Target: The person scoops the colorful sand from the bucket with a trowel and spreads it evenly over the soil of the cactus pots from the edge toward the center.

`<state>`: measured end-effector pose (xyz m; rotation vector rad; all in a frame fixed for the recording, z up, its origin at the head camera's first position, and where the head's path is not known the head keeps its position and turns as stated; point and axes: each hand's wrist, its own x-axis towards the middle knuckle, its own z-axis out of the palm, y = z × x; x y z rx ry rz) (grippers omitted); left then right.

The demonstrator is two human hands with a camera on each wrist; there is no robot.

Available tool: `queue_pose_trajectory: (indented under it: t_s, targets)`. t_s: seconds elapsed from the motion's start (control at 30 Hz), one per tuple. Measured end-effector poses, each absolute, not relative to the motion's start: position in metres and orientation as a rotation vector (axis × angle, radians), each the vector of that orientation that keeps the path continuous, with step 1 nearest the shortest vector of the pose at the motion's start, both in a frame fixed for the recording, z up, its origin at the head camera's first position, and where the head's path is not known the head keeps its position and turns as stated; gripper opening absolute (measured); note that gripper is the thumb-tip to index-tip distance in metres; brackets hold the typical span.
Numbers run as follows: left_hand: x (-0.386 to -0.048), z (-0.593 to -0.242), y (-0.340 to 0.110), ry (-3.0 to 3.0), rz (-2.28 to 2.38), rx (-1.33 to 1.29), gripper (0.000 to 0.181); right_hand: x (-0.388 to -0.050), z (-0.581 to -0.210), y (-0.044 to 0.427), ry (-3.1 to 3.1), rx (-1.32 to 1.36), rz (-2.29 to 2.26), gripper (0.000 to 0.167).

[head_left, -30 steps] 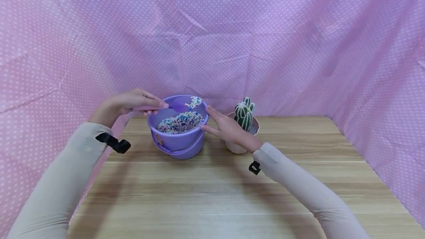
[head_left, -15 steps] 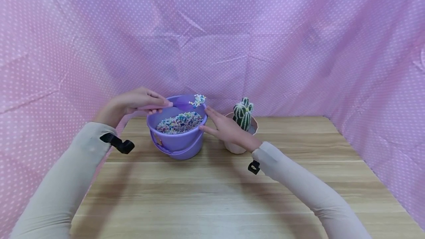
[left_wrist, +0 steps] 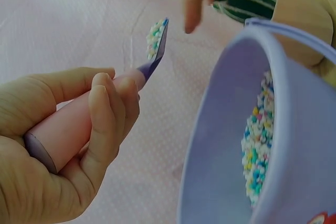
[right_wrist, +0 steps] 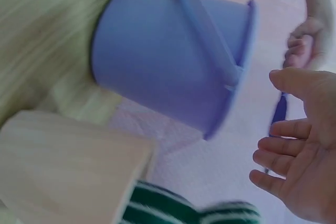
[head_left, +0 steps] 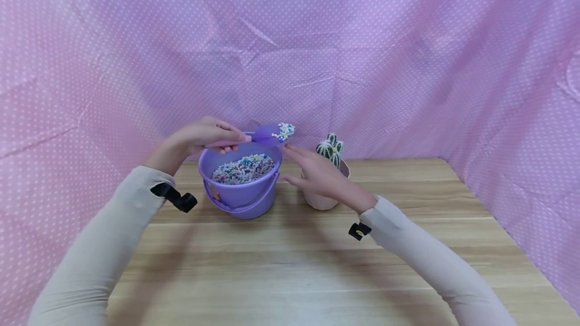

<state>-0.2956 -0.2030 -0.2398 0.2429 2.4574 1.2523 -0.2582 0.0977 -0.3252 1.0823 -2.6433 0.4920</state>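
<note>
My left hand [head_left: 201,135] grips the pink handle of a toy shovel [head_left: 264,135] above the purple bucket [head_left: 246,199]. A small heap of colourful beads [head_left: 285,131] lies on the tip of its purple blade, held near level over the bucket's right rim. Inside the bucket are many more beads [left_wrist: 258,145]. My right hand [head_left: 320,172] is beside the bucket's right side, fingers extended and apart from the rim in the right wrist view. Just behind that hand stands a potted cactus [head_left: 333,147], its pale pot [head_left: 320,202] partly hidden.
The bucket's handle [head_left: 246,209] hangs down at its front. A wooden table [head_left: 290,265] carries the bucket and pot. Pink dotted cloth [head_left: 290,64] hangs behind the table and at both sides.
My left hand has raised the shovel and moved it rightward, from inside the bucket's opening to over its right rim. My right hand has come off the rim and shifted slightly right.
</note>
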Motion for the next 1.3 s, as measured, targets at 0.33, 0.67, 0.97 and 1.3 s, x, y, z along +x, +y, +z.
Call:
queue_pose_trajectory:
  t_s: [0.33, 0.67, 0.97, 1.3]
  targets:
    - [-0.295, -0.239, -0.186, 2.366, 1.383, 0.264, 0.044, -0.248, -0.323, 0.159, -2.492, 0.936, 0.820, 0.077]
    - [-0.294, -0.238, -0.178, 2.364, 1.319, 0.280, 0.050, -0.269, -0.374, 0.206, -2.684, 0.667, 1.100, 0.109]
    - [-0.298, -0.249, -0.171, 2.385, 1.195, 0.383, 0.044, -0.291, -0.413, 0.214, -2.663, 0.747, 1.312, 0.107]
    - [-0.308, -0.263, -0.159, 2.407, 1.118, 0.369, 0.035, -0.298, -0.418, 0.210, -2.682, 0.795, 1.378, 0.106]
